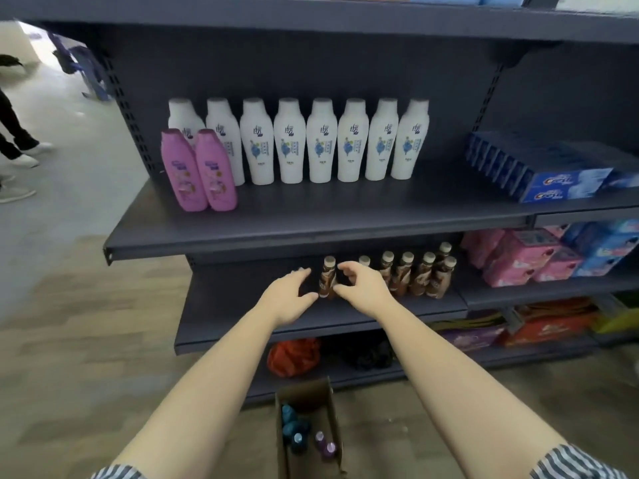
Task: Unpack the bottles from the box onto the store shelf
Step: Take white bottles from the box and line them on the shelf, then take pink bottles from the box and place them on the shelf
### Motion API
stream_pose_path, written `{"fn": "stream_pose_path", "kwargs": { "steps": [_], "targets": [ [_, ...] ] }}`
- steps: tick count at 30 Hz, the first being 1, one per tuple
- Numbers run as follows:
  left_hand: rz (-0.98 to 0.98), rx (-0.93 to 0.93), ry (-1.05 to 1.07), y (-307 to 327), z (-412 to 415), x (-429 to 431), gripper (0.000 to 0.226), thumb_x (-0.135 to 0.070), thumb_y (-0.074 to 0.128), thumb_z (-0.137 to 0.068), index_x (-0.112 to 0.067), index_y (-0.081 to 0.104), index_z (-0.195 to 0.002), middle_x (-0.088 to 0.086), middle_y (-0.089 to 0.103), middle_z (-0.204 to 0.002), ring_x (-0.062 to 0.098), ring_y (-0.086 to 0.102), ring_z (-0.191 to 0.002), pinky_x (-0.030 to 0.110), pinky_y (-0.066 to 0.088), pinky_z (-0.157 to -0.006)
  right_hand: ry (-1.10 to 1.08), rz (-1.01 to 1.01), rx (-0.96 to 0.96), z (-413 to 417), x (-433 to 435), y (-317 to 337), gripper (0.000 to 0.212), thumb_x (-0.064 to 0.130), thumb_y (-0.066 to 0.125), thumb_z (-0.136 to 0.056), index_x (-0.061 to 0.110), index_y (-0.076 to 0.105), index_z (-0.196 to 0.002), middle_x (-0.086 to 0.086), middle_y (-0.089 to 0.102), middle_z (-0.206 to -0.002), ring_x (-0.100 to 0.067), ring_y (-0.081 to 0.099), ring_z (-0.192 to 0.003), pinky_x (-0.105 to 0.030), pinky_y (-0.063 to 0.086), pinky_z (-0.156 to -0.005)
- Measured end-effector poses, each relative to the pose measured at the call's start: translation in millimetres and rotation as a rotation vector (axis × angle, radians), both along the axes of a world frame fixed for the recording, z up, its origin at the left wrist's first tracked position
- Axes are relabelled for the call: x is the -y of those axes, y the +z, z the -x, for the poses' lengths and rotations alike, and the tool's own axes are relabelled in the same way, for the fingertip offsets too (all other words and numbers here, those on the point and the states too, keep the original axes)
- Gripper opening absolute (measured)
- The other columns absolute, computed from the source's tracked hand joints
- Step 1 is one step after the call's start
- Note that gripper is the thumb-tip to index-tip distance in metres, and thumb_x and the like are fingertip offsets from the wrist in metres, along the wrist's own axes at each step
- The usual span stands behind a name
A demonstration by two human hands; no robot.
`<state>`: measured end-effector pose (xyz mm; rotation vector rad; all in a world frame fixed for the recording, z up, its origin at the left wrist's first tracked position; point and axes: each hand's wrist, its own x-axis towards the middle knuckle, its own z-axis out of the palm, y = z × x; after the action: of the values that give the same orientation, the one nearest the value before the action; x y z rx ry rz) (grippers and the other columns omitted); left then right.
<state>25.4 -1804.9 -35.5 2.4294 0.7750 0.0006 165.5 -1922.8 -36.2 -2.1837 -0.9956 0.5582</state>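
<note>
A brown drink bottle (327,277) with a pale cap stands upright on the lower dark shelf (235,319). My left hand (288,296) is just left of it and my right hand (361,284) just right of it. Both have their fingers spread around the bottle, and the right thumb is at its base. Several matching brown bottles (420,276) stand in a group to the right, one partly hidden behind my right hand. On the floor below, an open cardboard box (306,397) holds teal-capped bottles (292,425) and purple-capped bottles (325,444).
The shelf above (311,216) carries a row of white bottles (321,143), two pink bottles (198,171) and blue toothpaste boxes (553,171). Pink and blue packs (539,257) sit to the right on the lower level. A person's legs (17,140) are at far left.
</note>
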Motion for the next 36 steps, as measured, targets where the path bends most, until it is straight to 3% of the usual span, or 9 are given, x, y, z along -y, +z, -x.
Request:
{"fn": "stream_pose_path", "kwargs": {
  "steps": [7, 15, 19, 22, 26, 28, 31, 36],
  "targets": [
    [0.091, -0.216, 0.104, -98.8, 49.8, 39.6, 0.078, -0.044, 0.061, -0.088, -0.018, 0.024, -0.152, 0.004, 0.029, -0.157, 0.022, 0.030, -0.143, 0.030, 0.026, -0.116, 0.065, 0.239, -0.092, 18.2, 46.4, -103.5, 0.060, 0.017, 0.070, -0.082, 0.016, 0.049, -0.139, -0.004, 0.054, -0.139, -0.020, 0.051, -0.128, -0.028, 0.041, -0.104],
    [0.223, -0.330, 0.140, -233.6, 68.3, 61.8, 0.087, -0.042, 0.068, -0.083, -0.017, 0.022, -0.152, 0.003, 0.026, -0.158, 0.019, 0.032, -0.142, 0.029, 0.026, -0.116, 0.108, 0.389, -0.196, 45.7, 57.6, -243.3, 0.065, 0.014, 0.074, -0.076, 0.016, 0.052, -0.137, -0.006, 0.059, -0.134, -0.019, 0.056, -0.122, -0.023, 0.042, -0.103],
    [0.270, -0.355, 0.156, -309.8, 65.0, 50.5, 0.089, -0.039, 0.070, -0.081, -0.016, 0.021, -0.152, 0.005, 0.024, -0.158, 0.020, 0.030, -0.143, 0.027, 0.025, -0.116, 0.090, 0.451, -0.245, 49.9, 43.8, -323.9, 0.066, 0.011, 0.074, -0.075, 0.014, 0.051, -0.137, -0.004, 0.059, -0.133, -0.017, 0.058, -0.117, -0.017, 0.040, -0.094],
    [0.299, -0.388, 0.155, -366.1, 60.4, 41.2, 0.091, -0.038, 0.070, -0.082, -0.015, 0.018, -0.153, 0.005, 0.020, -0.160, 0.019, 0.023, -0.146, 0.024, 0.020, -0.116, 0.070, 0.483, -0.273, 51.9, 32.5, -384.6, 0.068, 0.008, 0.071, -0.077, 0.015, 0.047, -0.140, -0.004, 0.058, -0.135, -0.018, 0.059, -0.118, -0.021, 0.042, -0.096],
    [0.328, -0.391, 0.179, -442.3, 50.7, 37.7, 0.089, -0.039, 0.070, -0.082, -0.016, 0.021, -0.152, 0.005, 0.026, -0.157, 0.020, 0.029, -0.143, 0.023, 0.023, -0.114, 0.007, 0.544, -0.304, 57.7, 22.0, -472.9, 0.067, 0.008, 0.067, -0.079, 0.021, 0.044, -0.141, -0.006, 0.066, -0.122, -0.019, 0.069, -0.093, -0.024, 0.055, -0.077],
    [0.348, -0.407, 0.186, -477.6, 46.0, 40.9, 0.085, -0.036, 0.070, -0.082, -0.018, 0.024, -0.150, 0.005, 0.034, -0.153, 0.021, 0.037, -0.138, 0.026, 0.030, -0.112, -0.016, 0.562, -0.307, 61.1, 21.1, -513.9, 0.062, 0.019, 0.069, -0.082, 0.023, 0.047, -0.139, -0.005, 0.067, -0.120, -0.023, 0.069, -0.099, -0.028, 0.056, -0.084],
    [0.342, -0.443, 0.160, -527.2, 40.9, 47.8, 0.081, -0.034, 0.069, -0.081, -0.019, 0.028, -0.148, 0.004, 0.039, -0.149, 0.022, 0.041, -0.135, 0.029, 0.034, -0.111, -0.023, 0.588, -0.280, 62.2, 20.5, -566.2, 0.057, 0.027, 0.065, -0.088, 0.020, 0.045, -0.141, -0.003, 0.057, -0.135, -0.020, 0.056, -0.122, -0.024, 0.045, -0.098],
    [0.307, -0.486, 0.121, -597.1, 33.9, 58.7, 0.081, -0.028, 0.066, -0.083, -0.020, 0.021, -0.151, 0.003, 0.035, -0.152, 0.021, 0.037, -0.138, 0.030, 0.029, -0.114, -0.043, 0.593, -0.301, 68.2, 12.7, -631.9, 0.046, 0.018, 0.056, -0.093, 0.009, 0.047, -0.138, -0.010, 0.056, -0.134, -0.025, 0.054, -0.124, -0.027, 0.043, -0.099]
  ]
}}
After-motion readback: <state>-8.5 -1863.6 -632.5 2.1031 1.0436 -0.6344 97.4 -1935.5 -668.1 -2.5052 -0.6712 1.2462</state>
